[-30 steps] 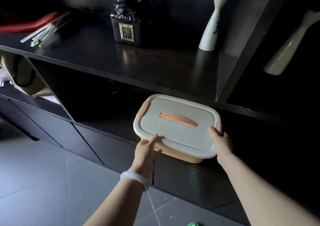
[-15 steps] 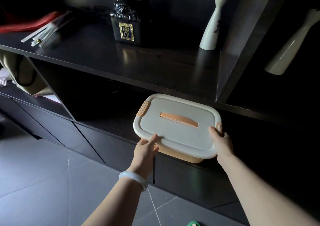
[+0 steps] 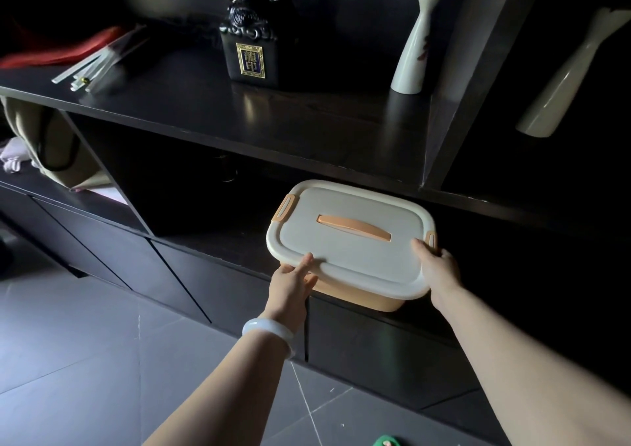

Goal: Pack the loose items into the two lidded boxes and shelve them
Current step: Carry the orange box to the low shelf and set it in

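A lidded box point(image 3: 351, 241) with a cream lid, an orange handle, orange side clips and an orange base sits at the front of the dark lower shelf opening point(image 3: 211, 186), its near side hanging over the shelf edge. My left hand point(image 3: 293, 283) grips the box's near left corner, thumb on the lid. My right hand point(image 3: 435, 268) holds the near right corner by the clip. The lid is closed, so the contents are hidden. Only this one box is in view.
Above, a dark shelf top point(image 3: 290, 118) carries a black figurine on a block point(image 3: 251, 49), a white vase point(image 3: 415, 49) and several clear sticks point(image 3: 92, 68). A second pale vase point(image 3: 566, 80) stands right of the divider. A beige bag point(image 3: 47, 145) fills the left compartment. Grey tile floor point(image 3: 85, 360) lies below.
The box and both hands stay almost where they were; the view has shifted only slightly.
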